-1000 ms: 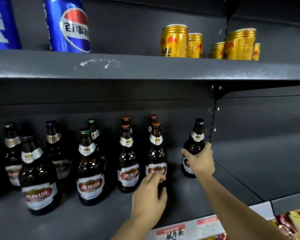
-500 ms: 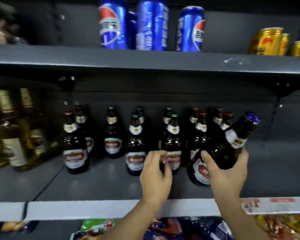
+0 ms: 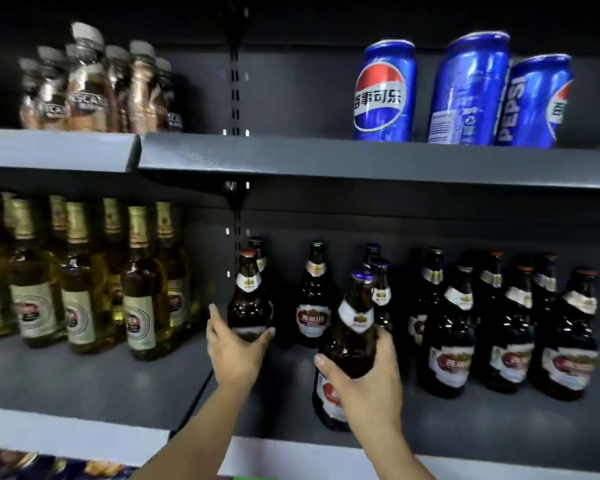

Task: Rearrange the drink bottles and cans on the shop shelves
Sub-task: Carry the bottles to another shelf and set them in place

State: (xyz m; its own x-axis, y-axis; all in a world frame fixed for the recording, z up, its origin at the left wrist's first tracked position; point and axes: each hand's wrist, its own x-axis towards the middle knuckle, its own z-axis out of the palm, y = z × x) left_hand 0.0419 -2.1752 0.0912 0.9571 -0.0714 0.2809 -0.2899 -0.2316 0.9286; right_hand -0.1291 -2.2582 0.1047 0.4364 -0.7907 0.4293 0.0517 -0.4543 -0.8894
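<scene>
L hand (image 3: 235,351): fingers curled round red-cap bottle (image 3: 248,299), frame centre.
R hand (image 3: 364,379): gripped blue-cap bottle (image 3: 349,341), tilted.

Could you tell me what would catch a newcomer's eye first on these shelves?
Probably the right hand gripping a dark beer bottle, tilted, at the front of the lower shelf. Beside it, the left hand cups a red-capped bottle standing upright. Bright blue cola cans stand out on the shelf above, to the right.
</scene>
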